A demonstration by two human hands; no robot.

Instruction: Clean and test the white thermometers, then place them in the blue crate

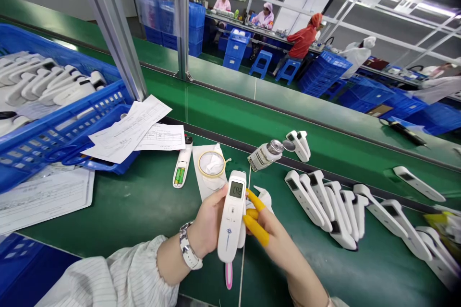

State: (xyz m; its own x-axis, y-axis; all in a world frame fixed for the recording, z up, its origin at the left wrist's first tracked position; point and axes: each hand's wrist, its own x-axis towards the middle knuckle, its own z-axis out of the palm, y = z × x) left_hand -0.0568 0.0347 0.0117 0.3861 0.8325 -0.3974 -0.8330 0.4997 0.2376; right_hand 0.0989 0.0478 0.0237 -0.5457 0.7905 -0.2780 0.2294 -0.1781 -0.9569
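The left hand (209, 223) is closed around the thermometer (230, 220), with the thumb on its left edge and the fingers hidden behind the body. The right hand (275, 242) meets the thermometer from the right. Yellow finger covers (256, 230) sit on at least two of its fingers, which lie against the right edge of the body. It cannot be told whether this hand grips or only steadies.

The thermometer is held upright above the green table (137, 206), near the front edge, between the two hands. It is white, slim and rounded. A small display near the top is lit and shows digits too small to read. A small round mark sits on the lower part. A pink tip (228, 276) shows just below the lower end.

The left wrist is bent inward and carries a watch (188, 247) above a striped sleeve (118, 278). The right forearm enters from the lower right.

Containers:
- A blue crate (54, 129) at the left holds white thermometer bodies (54, 84) laid in rows.
- A smaller blue tray (108, 165) beside it carries printed sheets (133, 127).

Behind the hands lie a unit with its battery bay open (183, 168) and a tape roll (212, 163) on white paper. A small bottle (264, 155) lies on its side. To the right, a row of white thermometers (331, 206) lies overlapping on the table.
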